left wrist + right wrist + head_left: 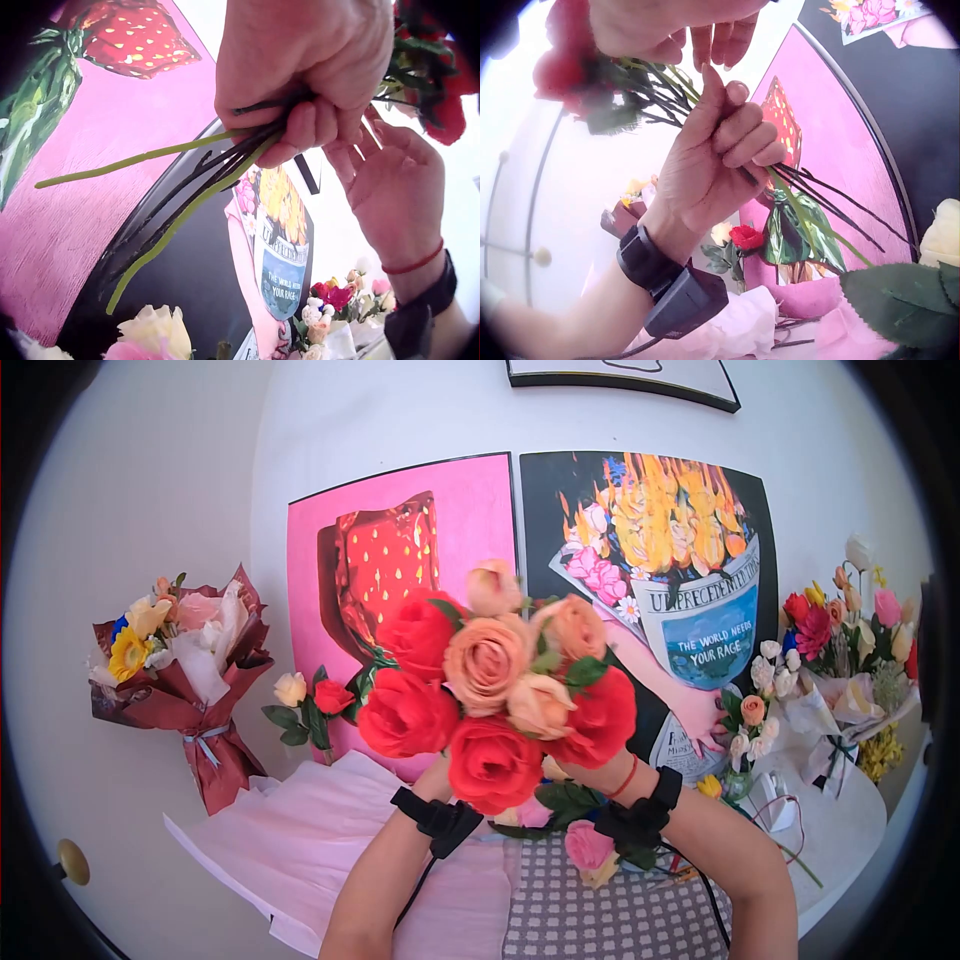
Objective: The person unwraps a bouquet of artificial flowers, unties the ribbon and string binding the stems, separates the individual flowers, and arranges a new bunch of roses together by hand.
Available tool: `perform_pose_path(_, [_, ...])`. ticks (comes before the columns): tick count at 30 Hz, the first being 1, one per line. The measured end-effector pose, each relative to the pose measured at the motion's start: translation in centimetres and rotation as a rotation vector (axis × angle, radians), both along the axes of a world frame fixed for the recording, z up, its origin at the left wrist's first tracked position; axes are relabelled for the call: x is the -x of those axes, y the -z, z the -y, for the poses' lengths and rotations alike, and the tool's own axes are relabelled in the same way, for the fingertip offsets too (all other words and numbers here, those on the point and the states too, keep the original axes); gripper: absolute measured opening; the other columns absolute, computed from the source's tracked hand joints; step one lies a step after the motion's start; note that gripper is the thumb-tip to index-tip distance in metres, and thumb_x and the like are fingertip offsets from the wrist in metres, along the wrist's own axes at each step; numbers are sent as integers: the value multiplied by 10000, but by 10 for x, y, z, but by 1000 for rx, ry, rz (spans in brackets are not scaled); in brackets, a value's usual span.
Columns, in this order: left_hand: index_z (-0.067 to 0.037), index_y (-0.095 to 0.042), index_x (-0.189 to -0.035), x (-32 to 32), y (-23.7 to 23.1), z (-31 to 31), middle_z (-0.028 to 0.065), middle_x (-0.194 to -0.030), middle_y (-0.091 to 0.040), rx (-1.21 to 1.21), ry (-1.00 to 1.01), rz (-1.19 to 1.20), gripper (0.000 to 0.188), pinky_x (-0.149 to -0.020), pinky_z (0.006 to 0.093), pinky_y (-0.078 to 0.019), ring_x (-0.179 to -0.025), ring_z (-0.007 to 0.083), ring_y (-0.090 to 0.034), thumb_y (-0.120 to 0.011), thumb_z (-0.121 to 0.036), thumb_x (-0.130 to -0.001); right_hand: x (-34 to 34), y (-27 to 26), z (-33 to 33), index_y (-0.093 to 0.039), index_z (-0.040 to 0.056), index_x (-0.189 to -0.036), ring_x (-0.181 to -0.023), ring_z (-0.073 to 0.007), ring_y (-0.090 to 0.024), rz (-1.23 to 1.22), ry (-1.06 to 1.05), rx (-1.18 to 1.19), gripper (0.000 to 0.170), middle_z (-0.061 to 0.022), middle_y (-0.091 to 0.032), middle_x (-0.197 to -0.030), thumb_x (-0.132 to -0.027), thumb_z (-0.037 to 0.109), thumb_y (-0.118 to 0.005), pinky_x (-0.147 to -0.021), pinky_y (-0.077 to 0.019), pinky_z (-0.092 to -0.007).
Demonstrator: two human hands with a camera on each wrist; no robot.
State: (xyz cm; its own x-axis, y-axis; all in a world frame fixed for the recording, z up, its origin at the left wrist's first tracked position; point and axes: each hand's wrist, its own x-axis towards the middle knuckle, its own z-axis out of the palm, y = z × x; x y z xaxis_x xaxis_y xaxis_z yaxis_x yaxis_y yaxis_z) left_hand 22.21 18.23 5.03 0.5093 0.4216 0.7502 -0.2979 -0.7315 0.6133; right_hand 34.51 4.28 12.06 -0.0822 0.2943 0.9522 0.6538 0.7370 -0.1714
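My left hand (712, 150) grips a bundle of artificial flower stems (202, 176), green and dark ones, with the fingers curled round them. The bouquet's red roses (495, 765) and peach roses (490, 660) face the head camera and mostly hide both hands there. In the left wrist view the stem ends hang out below the fist. My right hand (397, 180), with a red string at its wrist, is beside the left hand, its fingers loosely extended. In the right wrist view those fingers reach close over the stems, near the left thumb.
Pink wrapping paper (350, 850) lies on the left of the table, beside a grey checked mat (600, 910). Loose pink roses (588, 845) lie below the hands. A wrapped bouquet (200, 680) is at left; more flowers (850, 630) stand at right. Two paintings (490, 490) stand behind.
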Motion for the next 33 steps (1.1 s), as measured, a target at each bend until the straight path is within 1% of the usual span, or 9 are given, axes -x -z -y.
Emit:
perform_pose_path(7, [-75,-431,-1180,-35,-42,-5,59,-1109,-489,-42,19,-19,479,-844,317,-399,-989,173,-473,-658,-180,-772,-2,6,7,-515,33,-1068,-924,-318,-532,314,186,-42,447,-128,-539,-1037,-691,199,-691,-780,-443,-363])
perform_pose_path(9, [-76,-429,-1184,2,-2,-4,59,-1115,-486,-55,29,-30,488,-849,318,-396,-995,174,-470,-662,-182,-768,-6,10,7,-521,40,-1072,-947,-326,-514,331,133,-113,407,-129,-528,-1066,-699,133,-653,-807,-428,-378])
perform_pose_path(18, [-79,-417,-1201,0,8,-17,62,-1143,-474,-100,48,-58,528,-876,324,-379,-1026,182,-457,-675,-189,-754,-3,16,6,-537,71,-1058,-997,-342,-471,270,104,59,362,-128,-524,-1063,-701,56,-591,-861,-364,-435])
perform_pose_path(20, [-80,-415,-1205,-7,10,-21,63,-1150,-472,-108,52,-63,536,-882,326,-375,-1032,184,-454,-678,-190,-751,-8,19,0,-497,84,-1124,-1046,-189,-499,300,154,157,297,-75,-519,-1084,-843,174,-532,-895,-406,-300])
perform_pose_path(21, [-80,-414,-1207,-13,1,-23,63,-1153,-470,-112,54,-65,541,-885,326,-373,-1036,185,-452,-680,-191,-749,-5,18,1,-497,84,-1124,-1046,-189,-499,301,153,159,297,-75,-519,-1084,-843,174,-532,-895,-406,-300])
perform_pose_path(23, [-81,-411,-1210,-8,7,-26,64,-1159,-468,-121,57,-70,550,-891,328,-370,-1043,186,-450,-683,-192,-746,2,14,5,-523,58,-1026,-952,-332,-479,352,226,-108,362,-119,-526,-1007,-670,32,-581,-793,-384,-439])
perform_pose_path(26, [-82,-408,-1216,-17,4,-27,65,-1169,-464,-137,66,-81,563,-900,330,-364,-1053,189,-445,-687,-195,-741,-5,21,11,-492,67,-1138,-1067,-229,-496,499,347,75,386,-106,-512,-1134,-800,234,-570,-902,-405,-312])
perform_pose_path(30, [-83,-403,-1224,-3,23,-34,66,-1181,-459,-161,75,-92,580,-912,333,-357,-1066,192,-440,-694,-198,-735,6,15,18,-503,60,-1128,-1045,-258,-508,482,349,120,411,-119,-534,-1108,-769,238,-594,-876,-416,-335])
perform_pose_path(33, [-84,-399,-1229,-6,23,-37,67,-1191,-455,-175,79,-96,594,-920,335,-351,-1076,195,-435,-698,-200,-730,15,17,21,-518,52,-1006,-882,-342,-518,337,291,65,354,-128,-544,-955,-655,30,-557,-738,-423,-411])
